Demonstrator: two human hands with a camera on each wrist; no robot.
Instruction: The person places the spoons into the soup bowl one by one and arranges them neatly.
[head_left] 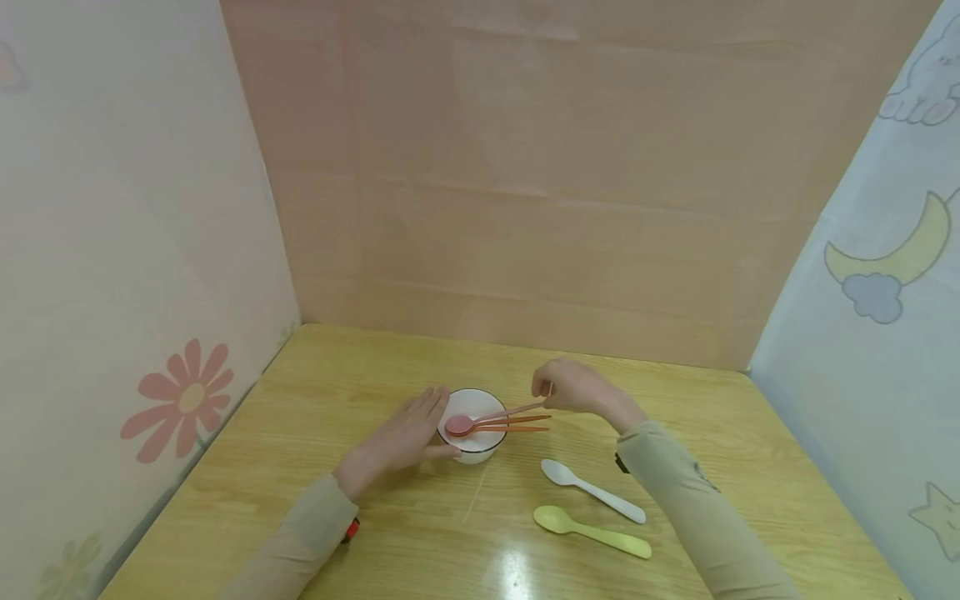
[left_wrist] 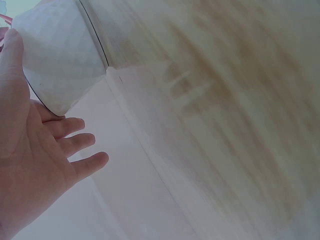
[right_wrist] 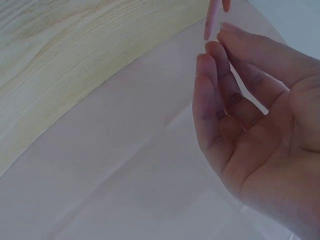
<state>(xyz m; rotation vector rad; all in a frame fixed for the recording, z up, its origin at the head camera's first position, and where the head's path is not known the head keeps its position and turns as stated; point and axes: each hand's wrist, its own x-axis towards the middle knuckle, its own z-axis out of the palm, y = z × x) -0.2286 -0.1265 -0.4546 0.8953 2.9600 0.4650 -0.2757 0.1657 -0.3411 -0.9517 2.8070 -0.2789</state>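
A white bowl (head_left: pixel 478 457) with a dark rim stands on the table. My left hand (head_left: pixel 405 433) holds its left side, thumb at the near wall and fingers toward the back; in the left wrist view three fingers spread away from the bowl (left_wrist: pixel 60 45). A pink spoon (head_left: pixel 459 426) lies in the bowl, over two orange handles (head_left: pixel 525 429) that lean right across the rim. At the end of the pink handle (right_wrist: pixel 212 20) is my right hand (right_wrist: pixel 255 110), with loosely bent fingers. That handle's tip shows just outside the fingertips, and nothing shows between them.
A white spoon (head_left: pixel 592 490) and a yellow spoon (head_left: pixel 592 532) lie at the near right, beside my right sleeve (head_left: pixel 690 500). Patterned cloth walls (head_left: pixel 135 250) border the wooden table (head_left: pixel 360 542) at the sides. A plain pinkish cloth (head_left: pixel 510 208) hangs behind it.
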